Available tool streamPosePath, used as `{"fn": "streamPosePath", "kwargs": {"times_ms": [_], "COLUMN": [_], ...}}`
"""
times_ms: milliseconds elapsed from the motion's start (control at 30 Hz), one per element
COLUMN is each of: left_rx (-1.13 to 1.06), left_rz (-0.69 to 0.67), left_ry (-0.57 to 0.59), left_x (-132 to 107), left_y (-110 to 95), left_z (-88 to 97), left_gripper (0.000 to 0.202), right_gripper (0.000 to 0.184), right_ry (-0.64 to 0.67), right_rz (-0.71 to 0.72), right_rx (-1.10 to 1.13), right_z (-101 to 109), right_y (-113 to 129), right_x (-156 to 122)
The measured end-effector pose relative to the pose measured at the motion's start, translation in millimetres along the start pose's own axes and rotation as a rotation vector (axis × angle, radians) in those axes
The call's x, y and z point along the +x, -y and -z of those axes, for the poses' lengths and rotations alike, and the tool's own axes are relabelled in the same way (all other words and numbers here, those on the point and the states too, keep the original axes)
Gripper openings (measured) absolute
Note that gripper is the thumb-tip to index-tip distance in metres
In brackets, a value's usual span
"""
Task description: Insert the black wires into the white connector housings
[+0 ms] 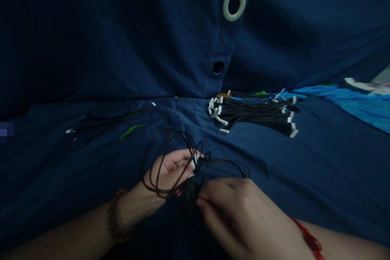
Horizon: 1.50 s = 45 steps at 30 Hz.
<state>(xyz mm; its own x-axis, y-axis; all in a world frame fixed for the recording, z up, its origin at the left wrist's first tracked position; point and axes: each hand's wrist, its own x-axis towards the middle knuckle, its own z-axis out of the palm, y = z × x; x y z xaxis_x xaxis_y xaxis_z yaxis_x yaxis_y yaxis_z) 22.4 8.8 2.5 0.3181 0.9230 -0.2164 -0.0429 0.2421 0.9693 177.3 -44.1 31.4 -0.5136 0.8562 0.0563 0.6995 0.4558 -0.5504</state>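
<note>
My left hand (170, 172) is closed around a looped bundle of thin black wires (170, 146) with small white connectors at the ends, the loops arching over the fingers. My right hand (240, 211) pinches the same bundle at its gathered middle, just right of the left hand. A bead bracelet sits on my left wrist and a red cord on my right wrist. Both hands hover low over dark blue cloth (304, 170).
A pile of straight black wires with white connectors (252, 113) lies ahead on the right. A few loose wires (109, 124) and a green strip (131, 131) lie to the left. A pale ring (234, 3) and a dark hole (218, 67) mark the cloth behind. Light blue fabric (350, 103) lies far right.
</note>
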Motion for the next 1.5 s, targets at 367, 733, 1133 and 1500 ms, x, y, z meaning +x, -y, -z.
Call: {"fn": "streamPosePath", "kwargs": {"times_ms": [367, 733, 1133, 1500], "left_rx": [0.010, -0.054, -0.139, -0.032], "left_rz": [-0.014, -0.053, -0.005, 0.046], "left_ry": [0.006, 0.084, 0.078, 0.185], "left_x": [1.0, -2.0, -4.3, -7.3], "left_y": [4.2, 8.3, 7.9, 12.4], "left_z": [3.7, 8.0, 5.5, 13.4], "left_gripper": [0.031, 0.026, 0.031, 0.025], "right_gripper": [0.016, 0.042, 0.010, 0.017], "right_ry": [0.107, -0.566, -0.193, -0.276], "right_rz": [-0.251, 0.167, -0.053, 0.042], "right_rx": [0.853, 1.118, 0.118, -0.177], "right_z": [16.4, 93.3, 36.3, 20.0], "right_y": [-14.5, -44.6, -6.5, -5.4], "right_x": [9.7, -4.3, -6.3, -7.6]}}
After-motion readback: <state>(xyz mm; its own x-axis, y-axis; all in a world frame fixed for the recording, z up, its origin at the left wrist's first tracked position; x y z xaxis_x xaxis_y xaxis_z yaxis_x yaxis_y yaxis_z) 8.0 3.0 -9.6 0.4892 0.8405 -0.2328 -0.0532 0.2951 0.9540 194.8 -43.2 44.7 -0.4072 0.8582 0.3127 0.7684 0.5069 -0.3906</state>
